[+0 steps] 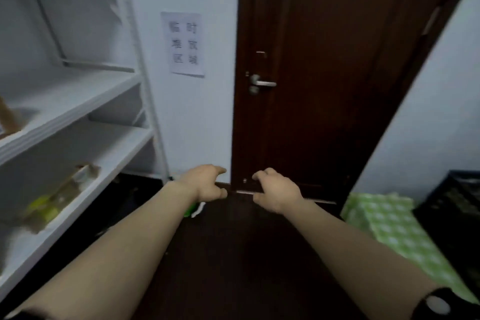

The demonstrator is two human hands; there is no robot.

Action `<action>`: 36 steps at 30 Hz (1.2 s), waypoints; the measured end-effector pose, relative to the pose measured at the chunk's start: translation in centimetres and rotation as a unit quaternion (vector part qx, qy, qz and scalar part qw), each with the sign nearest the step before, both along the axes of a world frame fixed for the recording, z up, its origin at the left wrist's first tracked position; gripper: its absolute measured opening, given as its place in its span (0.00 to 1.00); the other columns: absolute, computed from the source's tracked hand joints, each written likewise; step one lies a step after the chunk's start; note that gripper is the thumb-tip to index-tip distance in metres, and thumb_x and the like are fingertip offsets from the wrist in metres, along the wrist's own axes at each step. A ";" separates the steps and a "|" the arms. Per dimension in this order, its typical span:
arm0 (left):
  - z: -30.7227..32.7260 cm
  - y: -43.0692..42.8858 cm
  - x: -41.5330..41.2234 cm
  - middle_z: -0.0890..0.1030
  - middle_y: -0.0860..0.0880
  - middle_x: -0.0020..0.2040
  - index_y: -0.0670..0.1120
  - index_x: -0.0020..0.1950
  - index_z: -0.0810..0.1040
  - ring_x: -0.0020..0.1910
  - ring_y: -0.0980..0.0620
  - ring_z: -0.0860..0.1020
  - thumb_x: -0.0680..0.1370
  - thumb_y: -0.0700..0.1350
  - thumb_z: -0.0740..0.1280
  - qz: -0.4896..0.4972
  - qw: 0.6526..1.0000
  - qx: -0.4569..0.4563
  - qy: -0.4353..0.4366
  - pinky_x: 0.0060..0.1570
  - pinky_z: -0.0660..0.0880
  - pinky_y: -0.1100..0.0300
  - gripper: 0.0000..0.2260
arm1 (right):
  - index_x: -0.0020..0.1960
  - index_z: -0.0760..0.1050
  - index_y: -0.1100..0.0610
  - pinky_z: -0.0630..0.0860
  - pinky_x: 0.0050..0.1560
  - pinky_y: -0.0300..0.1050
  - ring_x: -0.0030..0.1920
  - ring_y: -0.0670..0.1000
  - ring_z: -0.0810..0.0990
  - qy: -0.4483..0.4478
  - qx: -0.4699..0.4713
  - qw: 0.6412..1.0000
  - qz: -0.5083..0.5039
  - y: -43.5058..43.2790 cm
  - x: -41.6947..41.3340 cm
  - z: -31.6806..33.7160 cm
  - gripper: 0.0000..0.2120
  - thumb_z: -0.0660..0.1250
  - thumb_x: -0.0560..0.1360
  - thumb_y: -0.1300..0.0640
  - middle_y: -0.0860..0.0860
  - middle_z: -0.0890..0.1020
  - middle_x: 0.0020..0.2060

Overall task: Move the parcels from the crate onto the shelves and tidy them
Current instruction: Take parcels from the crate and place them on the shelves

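Now empty-handed, and judged to be between parcels. Holding the left hand (205,183) and the right hand (276,191) out ahead, level, near each other but apart, the fingers (218,170) of both loosely curled and gripping nothing. Facing the dark door (324,60) rather than the work.

Parcels already placed: one brown parcel (62,195) with a yellow-green patch, lying at an angle to the edge of the lower shelf (117,143) of the white shelves (78,96) at left. A second brown one (7,117) sits on the shelf above, cut off by the frame edge. Black crate (446,228) well apart at far right, resting on a green checked cloth (384,223). Too dark and blurred inside to count, though probably holding more.

To do the step well: turn right, reach into the crate with both hands and take a single parcel by opposite sides. Lift clear of the crate wall before swinging left. Set down flat on a bare stretch of shelf, then slide square to the front edge, just beside the one lying there. Straighten the angled parcel while there.

Around: a paper notice (185,44) on the wall beside the door, and a metal handle (262,83) on the door.

In the way: the white upright post (144,86) at the shelf corner, close to the likely swing path. Also a green-and-white thing (193,209) on the floor just beyond the left wrist. Step round, not over.
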State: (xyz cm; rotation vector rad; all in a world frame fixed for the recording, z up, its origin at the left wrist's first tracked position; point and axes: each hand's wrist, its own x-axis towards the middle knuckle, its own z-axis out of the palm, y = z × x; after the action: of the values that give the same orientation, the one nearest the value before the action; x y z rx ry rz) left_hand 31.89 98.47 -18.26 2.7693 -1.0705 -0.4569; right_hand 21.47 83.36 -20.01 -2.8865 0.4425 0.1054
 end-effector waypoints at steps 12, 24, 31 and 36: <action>-3.7 -34.2 -29.7 0.74 0.50 0.67 0.52 0.74 0.64 0.64 0.50 0.73 0.76 0.50 0.66 -0.304 0.952 0.021 0.031 0.60 0.70 0.59 0.26 | 0.73 0.63 0.54 0.72 0.60 0.48 0.64 0.55 0.72 0.032 0.089 0.950 -0.297 -27.6 -36.8 -3.1 0.24 0.62 0.79 0.50 0.54 0.66 0.70; -5.2 -57.0 -41.0 0.73 0.48 0.68 0.47 0.73 0.67 0.64 0.51 0.73 0.77 0.45 0.65 -0.433 0.899 0.050 0.033 0.59 0.71 0.60 0.24 | 0.60 0.72 0.55 0.76 0.53 0.49 0.56 0.55 0.77 -0.030 0.117 0.873 -0.473 -45.3 -51.8 -6.0 0.13 0.63 0.76 0.53 0.54 0.76 0.56; -7.9 -69.2 -40.5 0.73 0.47 0.67 0.47 0.71 0.70 0.63 0.49 0.73 0.78 0.44 0.63 -0.453 0.889 0.051 0.044 0.61 0.72 0.54 0.20 | 0.60 0.74 0.56 0.78 0.52 0.51 0.53 0.54 0.78 -0.025 0.122 0.854 -0.504 -56.6 -52.0 -8.2 0.14 0.61 0.76 0.57 0.54 0.79 0.55; -9.4 -76.2 -39.4 0.74 0.46 0.65 0.47 0.70 0.71 0.61 0.48 0.74 0.78 0.45 0.63 -0.442 0.894 0.066 0.032 0.59 0.74 0.53 0.20 | 0.67 0.69 0.55 0.76 0.54 0.48 0.57 0.53 0.76 -0.009 0.135 0.858 -0.496 -63.6 -51.2 -11.1 0.19 0.62 0.77 0.58 0.54 0.76 0.59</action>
State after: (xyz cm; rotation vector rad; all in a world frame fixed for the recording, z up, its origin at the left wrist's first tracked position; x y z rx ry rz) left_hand -7.53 22.30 -27.63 2.1650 -2.3183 -0.7126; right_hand -29.78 19.75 -31.15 -2.0551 1.6648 -0.0318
